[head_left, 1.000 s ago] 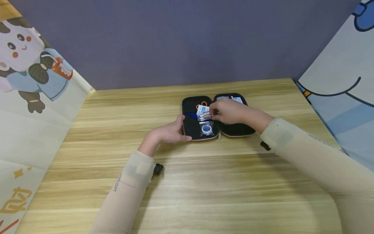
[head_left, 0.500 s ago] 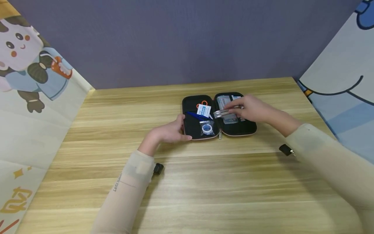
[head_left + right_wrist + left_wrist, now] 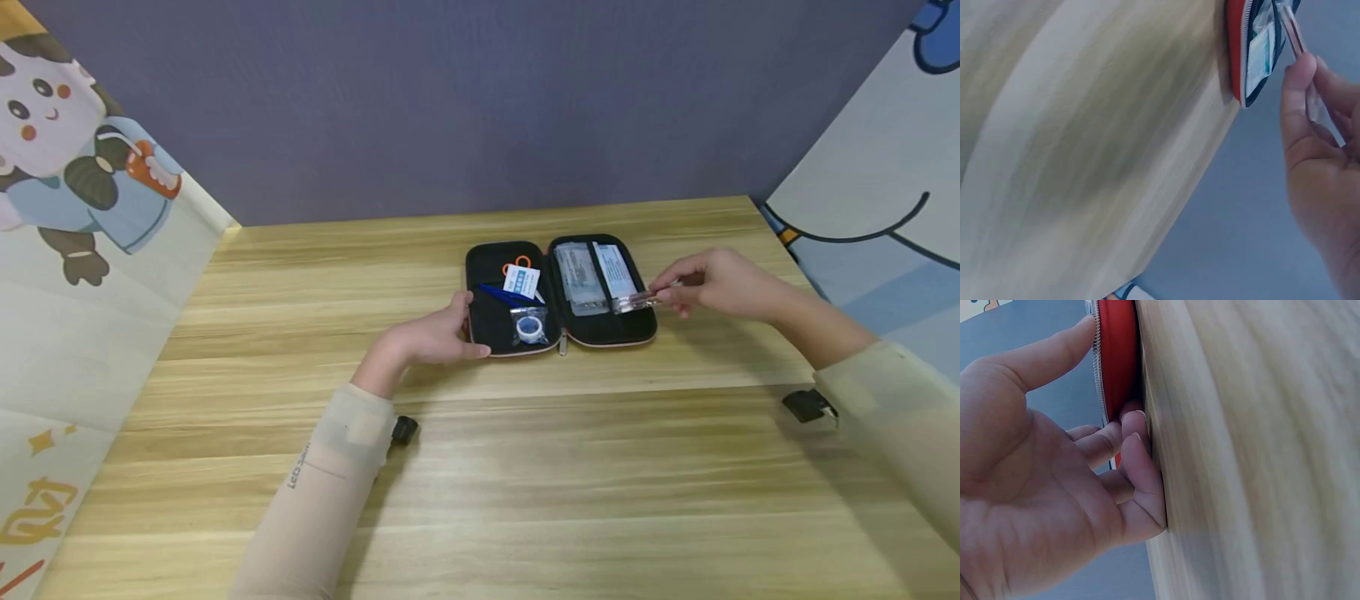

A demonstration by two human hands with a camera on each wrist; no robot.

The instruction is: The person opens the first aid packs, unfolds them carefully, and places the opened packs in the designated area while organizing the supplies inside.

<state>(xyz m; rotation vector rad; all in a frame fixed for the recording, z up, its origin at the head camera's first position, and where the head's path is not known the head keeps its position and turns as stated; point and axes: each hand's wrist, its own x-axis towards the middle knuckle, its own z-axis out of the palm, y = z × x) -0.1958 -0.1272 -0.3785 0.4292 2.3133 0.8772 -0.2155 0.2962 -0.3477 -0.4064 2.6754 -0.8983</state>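
An unzipped black-lined case (image 3: 491, 333) with a red outer shell lies spread on the table. At its left edge my left hand (image 3: 435, 337) grips it; the left wrist view has the thumb at the zipper and the other fingers curled low by the red shell (image 3: 1117, 356). Over the right half, my right hand (image 3: 712, 283) pinches a slim clear plastic packet (image 3: 633, 302) between thumb and fingers. In the right wrist view, a thin reddish strip shows in the packet (image 3: 1294, 34). The left half holds orange-ringed scissors (image 3: 522, 262), a white-and-blue sachet (image 3: 521, 282), a blue item (image 3: 498, 294) and a bagged white roll (image 3: 530, 330).
Clear packets (image 3: 581, 279) and a white-and-blue packet (image 3: 615, 271) sit under a black strap in the right half. A zipper pull (image 3: 563, 344) hangs at the near hinge. The wooden table (image 3: 525, 483) meets a dark wall (image 3: 480, 108) behind the case.
My right hand has moved right, carrying the clear packet from the left half across the right half, uncovering the items there. My left hand has stayed at the left edge.
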